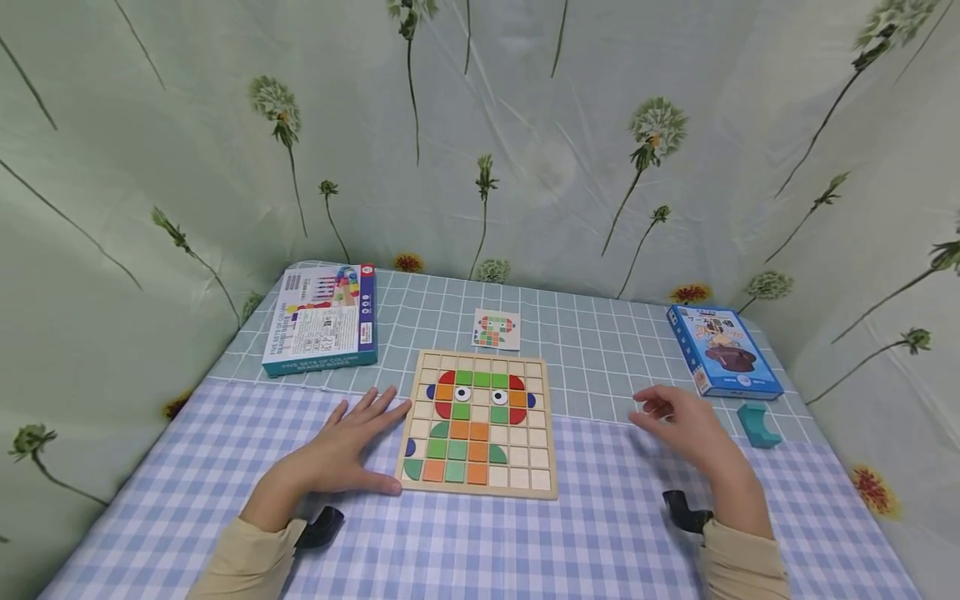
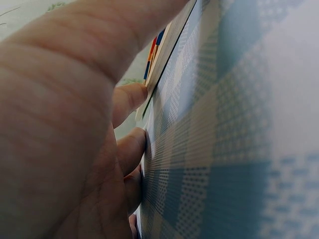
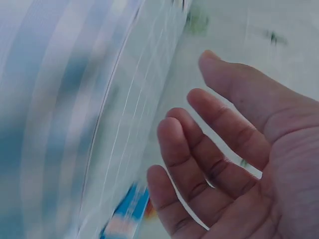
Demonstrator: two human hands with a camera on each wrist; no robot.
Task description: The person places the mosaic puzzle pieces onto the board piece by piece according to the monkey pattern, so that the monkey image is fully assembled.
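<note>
A square wooden grid board (image 1: 517,477) lies on the checked cloth, with colored tiles forming a figure with two round eyes. Green, orange and red pieces fill many of its squares, and others show bare wood. Along the board's left edge rests my left hand (image 1: 352,446), fingers spread, with fingertips and thumb right at the rim. Off to the right of the board, my right hand (image 1: 686,425) is held over the cloth with loosely bent fingers and nothing in them. In the right wrist view, its fingers (image 3: 174,144) are apart from the thumb.
Behind the board lies a small picture card (image 1: 497,330) showing a similar tile figure. A white and teal box (image 1: 318,321) is at the back left. At the back right sits a blue box (image 1: 723,350), with a teal curved block (image 1: 757,427) just in front.
</note>
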